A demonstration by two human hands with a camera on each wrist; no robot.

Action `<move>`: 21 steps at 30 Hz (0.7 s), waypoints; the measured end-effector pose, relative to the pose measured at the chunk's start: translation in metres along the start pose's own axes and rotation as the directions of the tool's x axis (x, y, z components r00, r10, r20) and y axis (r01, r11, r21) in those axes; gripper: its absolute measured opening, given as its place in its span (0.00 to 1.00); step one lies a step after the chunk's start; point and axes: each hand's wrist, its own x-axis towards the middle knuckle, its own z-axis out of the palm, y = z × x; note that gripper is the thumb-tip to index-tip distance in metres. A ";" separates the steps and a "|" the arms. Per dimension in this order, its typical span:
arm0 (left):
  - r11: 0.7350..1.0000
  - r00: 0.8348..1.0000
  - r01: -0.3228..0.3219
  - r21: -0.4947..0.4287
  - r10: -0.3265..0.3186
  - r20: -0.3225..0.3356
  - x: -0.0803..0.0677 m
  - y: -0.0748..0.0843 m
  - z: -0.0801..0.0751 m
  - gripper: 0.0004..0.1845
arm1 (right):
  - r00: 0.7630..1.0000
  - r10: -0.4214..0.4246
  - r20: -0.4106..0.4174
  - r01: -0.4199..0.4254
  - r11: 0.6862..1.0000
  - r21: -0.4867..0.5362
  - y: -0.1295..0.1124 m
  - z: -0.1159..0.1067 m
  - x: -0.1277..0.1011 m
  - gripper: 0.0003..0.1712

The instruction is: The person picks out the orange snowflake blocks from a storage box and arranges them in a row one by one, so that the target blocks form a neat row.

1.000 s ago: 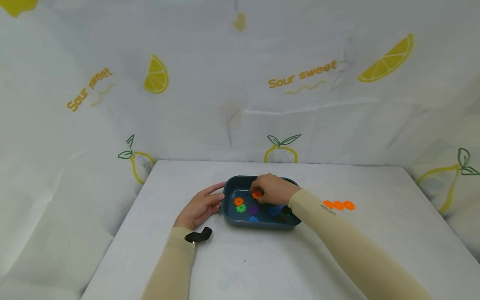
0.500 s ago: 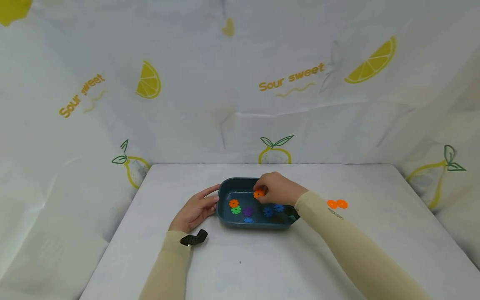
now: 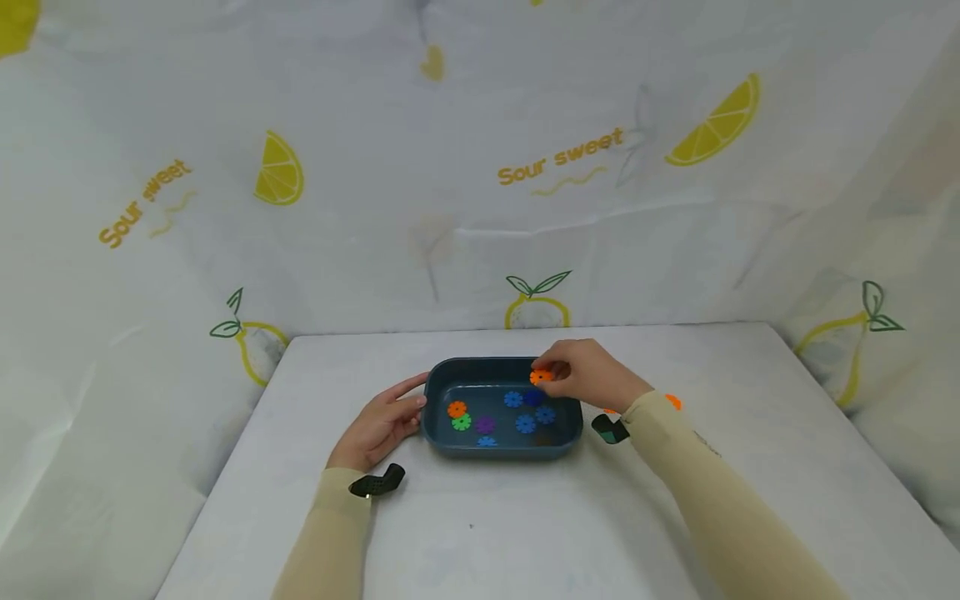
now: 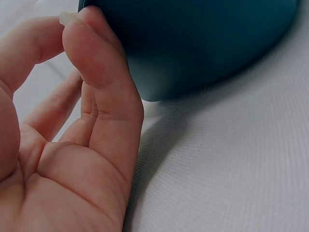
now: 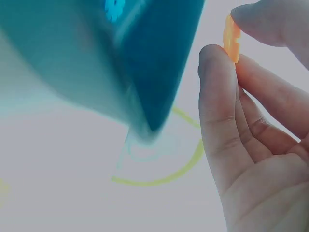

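Note:
My right hand [image 3: 592, 373] pinches an orange notched plastic disc [image 3: 541, 377] between thumb and fingers, over the far right corner of a dark blue tray [image 3: 487, 452]. From the right wrist view, the same orange disc [image 5: 231, 39] is seen edge-on at the fingertips. My left hand [image 3: 378, 427] touches the tray's left end, index finger stretched toward the far corner and thumb at the side wall. In the tray lie an orange disc [image 3: 457, 409], a green disc [image 3: 461, 422], a purple disc [image 3: 486, 425] and several blue discs [image 3: 526, 424].
More orange discs [image 3: 672, 402] lie on the white table [image 3: 480, 542] right of the tray, partly covered by my right wrist. A white sheet [image 3: 360, 267] with lemon prints rises behind the table. Black bands [image 3: 377, 481] sit at my wrists.
My right hand has lifted the orange disc from inside the tray and carried it right to the far right corner, uncovering blue discs. The left hand stays at the tray; the head view shifts slightly.

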 end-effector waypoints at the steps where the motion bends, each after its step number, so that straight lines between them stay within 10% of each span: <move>1: 1.000 1.000 0.001 0.001 -0.001 -0.004 0.000 0.000 0.000 0.31 | 1.000 0.004 -0.019 -0.004 1.000 0.000 0.004 -0.003 -0.004 0.17; 21: 1.000 1.000 0.009 0.000 -0.009 -0.005 -0.002 -0.002 -0.001 0.33 | 0.937 0.262 -0.232 -0.262 0.965 0.031 0.102 -0.042 -0.094 0.20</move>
